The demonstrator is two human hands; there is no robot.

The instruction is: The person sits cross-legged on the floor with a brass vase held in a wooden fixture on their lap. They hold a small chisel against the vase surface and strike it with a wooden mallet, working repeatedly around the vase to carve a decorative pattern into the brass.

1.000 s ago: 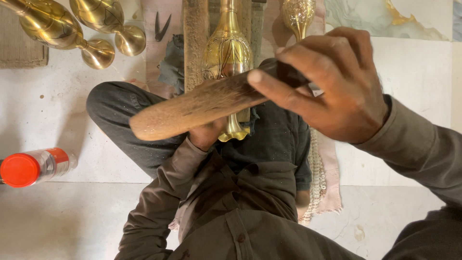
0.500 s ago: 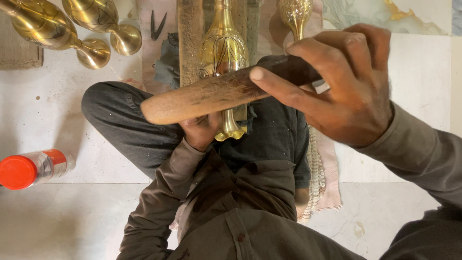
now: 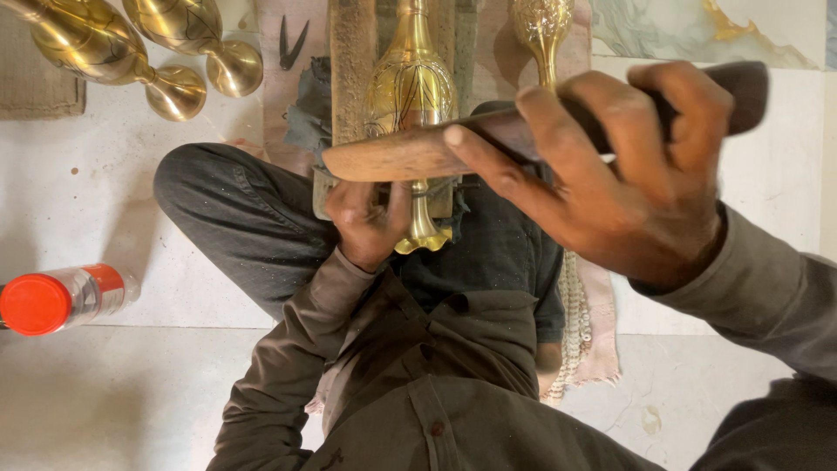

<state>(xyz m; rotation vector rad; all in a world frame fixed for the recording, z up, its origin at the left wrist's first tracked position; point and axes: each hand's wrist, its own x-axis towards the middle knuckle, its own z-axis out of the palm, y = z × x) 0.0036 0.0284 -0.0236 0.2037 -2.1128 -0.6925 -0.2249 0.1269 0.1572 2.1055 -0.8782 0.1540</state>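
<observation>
My right hand [image 3: 619, 174] is closed around a long wooden mallet [image 3: 392, 155], held level above my lap with its pale end pointing left. Under it my left hand [image 3: 366, 222] grips the stem of a brass vase [image 3: 411, 87] just above its flared foot. The engraved vase lies lengthwise on a wooden block [image 3: 349, 52] that runs away from me between my knees. The mallet crosses over the vase's lower body; I cannot tell whether they touch.
Two more brass vases [image 3: 105, 52] lie at the top left on the pale stone floor. Another engraved brass piece [image 3: 542, 26] stands at the top right of the block. A bottle with an orange cap [image 3: 61, 301] lies at the left. Small dark shears [image 3: 292, 39] rest by the block.
My right hand has carried the mallet up and to the right, from a slanted pose to nearly level. My left hand has kept its grip on the vase's stem.
</observation>
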